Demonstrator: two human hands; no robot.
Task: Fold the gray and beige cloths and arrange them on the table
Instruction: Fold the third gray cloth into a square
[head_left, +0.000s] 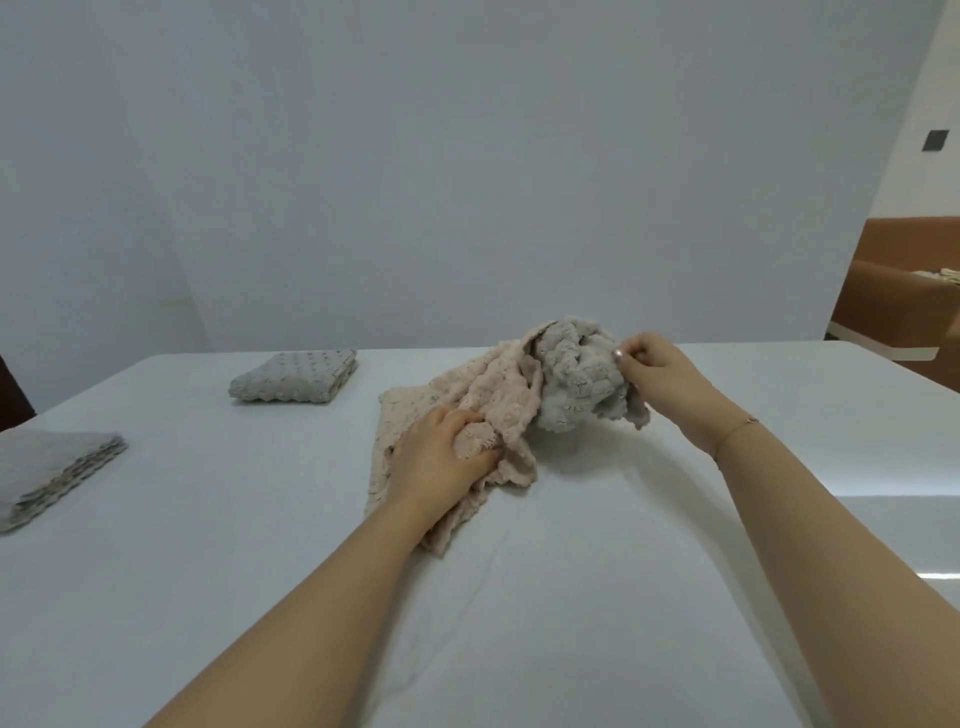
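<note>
Gray cloth: a crumpled gray cloth (576, 379) is lifted off the table at about 1 o'clock from the table's middle, its lower edge hanging just above the surface.
Beige cloth: the beige cloth (467, 410) lies rumpled and unfolded near the middle, one part draped up against the gray one, the rest spread toward 7 o'clock.
Right hand: the right hand (657, 371) pinches the gray cloth's upper edge between thumb and fingertips, the other fingers curled in.
Left hand: the left hand (441, 457) lies on the beige cloth with its fingers curled into a bunch of the fabric, gripping it against the table.
Folded pieces: one folded gray cloth (296, 375) sits flat at 11 o'clock; a folded stack (52, 473) lies at 9 o'clock, by the table's left edge.
Table: the white table (571, 597) carries all of this.
Progress: by the look of it, partway done. Two folded lots are already placed at the left; the tangled pair in hand is not yet separated.
Left to do: pull the two apart, fold each, and set them down with the others.
</note>
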